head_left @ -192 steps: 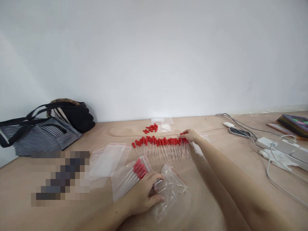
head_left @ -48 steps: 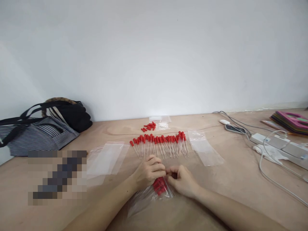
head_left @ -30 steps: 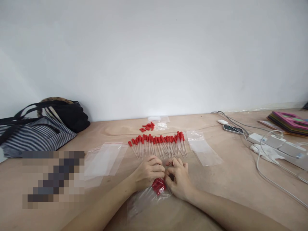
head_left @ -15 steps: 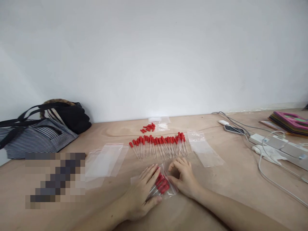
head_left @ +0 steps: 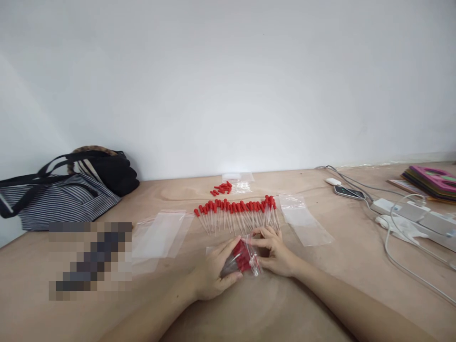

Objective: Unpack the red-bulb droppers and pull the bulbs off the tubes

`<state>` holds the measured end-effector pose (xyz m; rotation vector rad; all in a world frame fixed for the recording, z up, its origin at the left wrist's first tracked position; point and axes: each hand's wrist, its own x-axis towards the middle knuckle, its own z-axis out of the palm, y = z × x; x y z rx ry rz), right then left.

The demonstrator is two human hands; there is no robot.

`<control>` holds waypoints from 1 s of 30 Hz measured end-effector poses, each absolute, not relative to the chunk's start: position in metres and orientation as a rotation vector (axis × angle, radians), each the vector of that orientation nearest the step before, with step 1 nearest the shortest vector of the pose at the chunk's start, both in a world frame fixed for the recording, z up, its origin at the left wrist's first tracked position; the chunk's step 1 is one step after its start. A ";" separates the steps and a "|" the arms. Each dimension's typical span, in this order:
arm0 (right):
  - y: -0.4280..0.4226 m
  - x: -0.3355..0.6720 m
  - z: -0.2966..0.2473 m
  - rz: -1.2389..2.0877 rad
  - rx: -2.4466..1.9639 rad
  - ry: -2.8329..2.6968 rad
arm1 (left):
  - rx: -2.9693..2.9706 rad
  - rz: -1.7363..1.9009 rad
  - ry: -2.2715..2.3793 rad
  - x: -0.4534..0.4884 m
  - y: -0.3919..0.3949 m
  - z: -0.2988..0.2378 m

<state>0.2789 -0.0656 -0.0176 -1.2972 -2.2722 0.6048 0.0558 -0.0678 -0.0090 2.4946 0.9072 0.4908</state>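
Observation:
A clear zip bag (head_left: 255, 264) of red-topped glass droppers (head_left: 242, 256) lies in front of me on the table, its zip end towards the right. My left hand (head_left: 215, 271) wraps over the tube end, thumb on the near side and fingers on the far side. At the zip end, my right hand (head_left: 276, 251) has its fingers bent and touching the bag's edge. Just beyond both hands runs a row of droppers with red bulbs (head_left: 242, 206), their glass tubes pointing towards me.
Flat empty zip bags (head_left: 162, 235) lie to the left, and another clear bag (head_left: 302, 221) to the right. Loose red bulbs (head_left: 223, 188) and thin glass tubes (head_left: 241, 186) sit near the wall. Cables and a power strip (head_left: 432, 223) stand right; a striped bag (head_left: 60, 202) left.
My left hand has closed around the dropper bag, which is lifted slightly and shifted away from me. The right hand's fingers have come onto its zip end.

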 end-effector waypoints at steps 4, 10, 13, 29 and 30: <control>-0.061 0.284 -0.015 0.622 -1.210 -2.399 | 2.462 0.540 0.891 0.055 -0.067 -0.012; -0.059 0.285 -0.017 0.466 -1.195 -2.413 | 2.438 0.548 0.835 0.055 -0.065 -0.010; -0.060 0.282 -0.016 0.400 -1.151 -2.446 | 2.421 0.536 0.853 0.055 -0.065 -0.009; -0.063 0.280 -0.012 0.363 -1.151 -2.468 | 2.426 0.594 0.927 0.059 -0.068 -0.006; -0.063 0.280 -0.011 0.354 -1.165 -2.473 | 2.428 0.596 0.928 0.060 -0.068 -0.005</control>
